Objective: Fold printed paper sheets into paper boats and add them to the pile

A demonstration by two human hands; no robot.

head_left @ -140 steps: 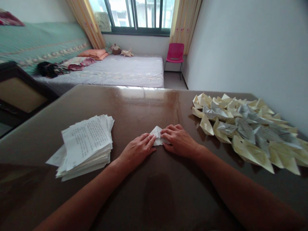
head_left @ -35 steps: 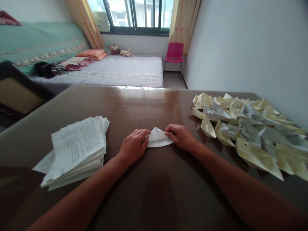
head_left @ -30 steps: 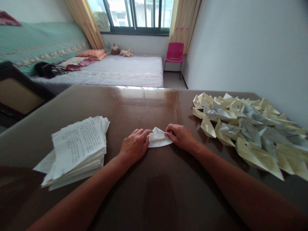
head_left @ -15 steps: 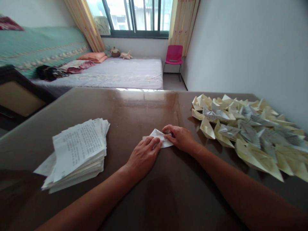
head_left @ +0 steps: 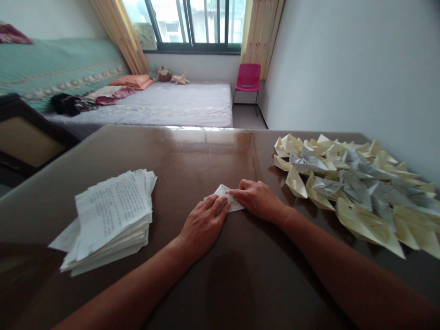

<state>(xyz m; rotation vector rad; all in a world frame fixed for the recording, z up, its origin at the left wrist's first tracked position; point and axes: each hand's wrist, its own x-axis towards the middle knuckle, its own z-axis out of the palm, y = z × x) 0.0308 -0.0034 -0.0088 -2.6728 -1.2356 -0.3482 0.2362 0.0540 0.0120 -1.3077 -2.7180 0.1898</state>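
Observation:
A small folded sheet of white printed paper lies flat on the brown table, its pointed corner facing away from me. My left hand grips its left side, fingers together and pressed down on it. From the right, my right hand is closed on the paper, with the index finger reaching across the top and the other fingers curled. The fingers of both hands hide much of the lower part of the paper.
A stack of printed sheets lies on the left of the glossy table. Many folded paper boats, cream and white, crowd the right side by the wall. Beyond the table are a bed and a pink chair.
My right hand has shifted slightly left, its index finger now stretched over the paper, where before the fingers were bent at its right edge. My left hand has stayed nearly still.

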